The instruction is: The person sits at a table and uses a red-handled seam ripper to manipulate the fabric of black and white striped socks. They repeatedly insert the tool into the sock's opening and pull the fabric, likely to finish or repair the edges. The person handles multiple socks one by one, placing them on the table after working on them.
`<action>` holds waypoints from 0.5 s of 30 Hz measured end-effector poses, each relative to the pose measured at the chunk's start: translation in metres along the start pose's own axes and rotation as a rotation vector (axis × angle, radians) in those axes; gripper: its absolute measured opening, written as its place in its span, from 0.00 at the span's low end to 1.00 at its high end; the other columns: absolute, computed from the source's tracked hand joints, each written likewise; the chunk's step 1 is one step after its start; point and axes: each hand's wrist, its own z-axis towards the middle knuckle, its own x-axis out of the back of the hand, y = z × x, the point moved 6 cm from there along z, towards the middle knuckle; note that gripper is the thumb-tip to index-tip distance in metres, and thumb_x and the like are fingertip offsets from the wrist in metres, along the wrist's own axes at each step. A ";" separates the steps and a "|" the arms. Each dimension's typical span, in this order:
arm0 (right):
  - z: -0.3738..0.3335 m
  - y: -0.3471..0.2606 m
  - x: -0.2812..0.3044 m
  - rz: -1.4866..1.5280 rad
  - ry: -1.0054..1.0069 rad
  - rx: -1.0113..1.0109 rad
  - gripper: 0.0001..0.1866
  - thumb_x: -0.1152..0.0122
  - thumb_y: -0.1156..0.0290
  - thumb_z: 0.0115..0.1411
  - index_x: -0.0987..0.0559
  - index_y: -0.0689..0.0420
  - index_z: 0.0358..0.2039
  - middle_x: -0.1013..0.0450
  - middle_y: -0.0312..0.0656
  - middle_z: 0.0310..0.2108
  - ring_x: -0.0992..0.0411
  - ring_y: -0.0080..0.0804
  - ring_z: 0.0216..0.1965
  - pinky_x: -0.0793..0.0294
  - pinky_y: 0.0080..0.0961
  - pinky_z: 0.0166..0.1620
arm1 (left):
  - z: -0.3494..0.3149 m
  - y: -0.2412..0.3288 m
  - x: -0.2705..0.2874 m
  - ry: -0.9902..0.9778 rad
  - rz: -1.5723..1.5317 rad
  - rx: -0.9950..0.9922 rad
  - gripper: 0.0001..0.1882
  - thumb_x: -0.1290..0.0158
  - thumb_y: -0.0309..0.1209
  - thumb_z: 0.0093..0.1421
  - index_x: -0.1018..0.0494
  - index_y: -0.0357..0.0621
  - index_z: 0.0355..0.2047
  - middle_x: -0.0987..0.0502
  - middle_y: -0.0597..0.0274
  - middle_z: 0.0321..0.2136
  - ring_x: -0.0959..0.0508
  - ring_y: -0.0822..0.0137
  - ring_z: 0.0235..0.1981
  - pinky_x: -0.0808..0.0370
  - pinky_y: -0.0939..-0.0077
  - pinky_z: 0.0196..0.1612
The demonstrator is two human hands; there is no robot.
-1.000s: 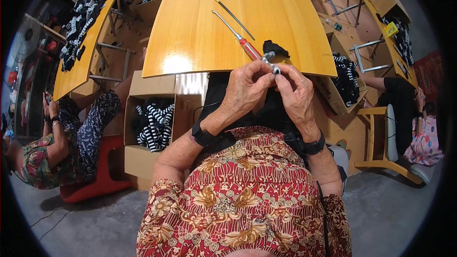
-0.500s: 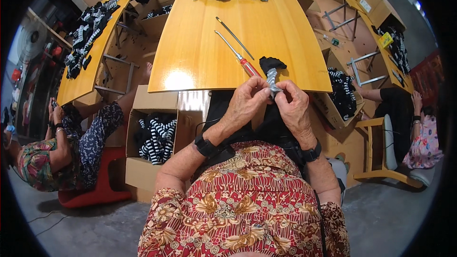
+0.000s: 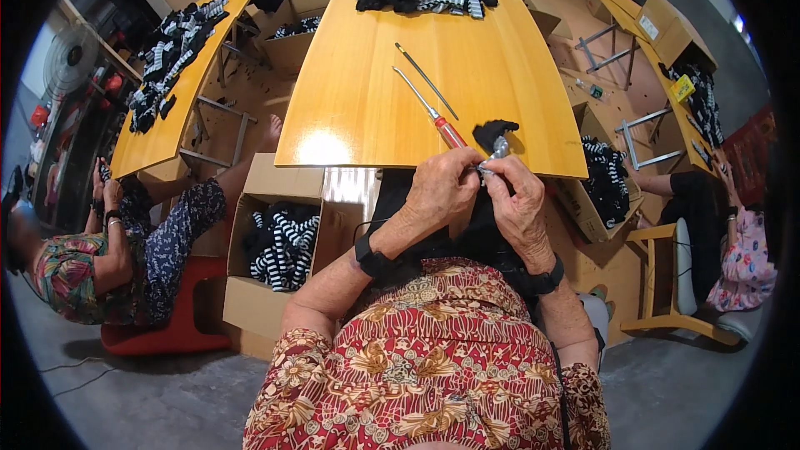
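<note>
Two bare hands meet at the near edge of the surface (image 3: 358, 108), fingertips almost together, both pinching the near end of a small striped cloth (image 3: 501, 147). From that grip the cloth runs away from the person and slightly right, over the near edge and onto the surface, nearer its right corner than its left. Its long axis points roughly toward the far edge – grey stripes close to the fingers, then a black end that bends and spreads to both sides.

The right hand (image 3: 518, 200) is the nearer one: the striped stretch rises just beyond its fingertips. The left hand (image 3: 446, 187) comes in from the other side, thumb and finger closed on the same end; what lies under its fingers is hidden. Just beyond the left hand lies a screwdriver (image 3: 450, 133), handle toward the hand, shaft slanting far and left – a thin rod (image 3: 426, 81) beside it.
</note>
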 end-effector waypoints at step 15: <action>-0.010 -0.003 0.005 -0.099 0.087 -0.149 0.05 0.44 0.77 0.55 0.27 0.62 0.33 0.30 0.42 0.22 0.30 0.27 0.23 0.31 0.25 0.26 | -0.003 -0.002 -0.009 -0.112 -0.499 0.276 0.06 0.49 0.27 0.60 0.27 0.35 0.32 0.25 0.66 0.25 0.26 0.77 0.29 0.28 0.80 0.33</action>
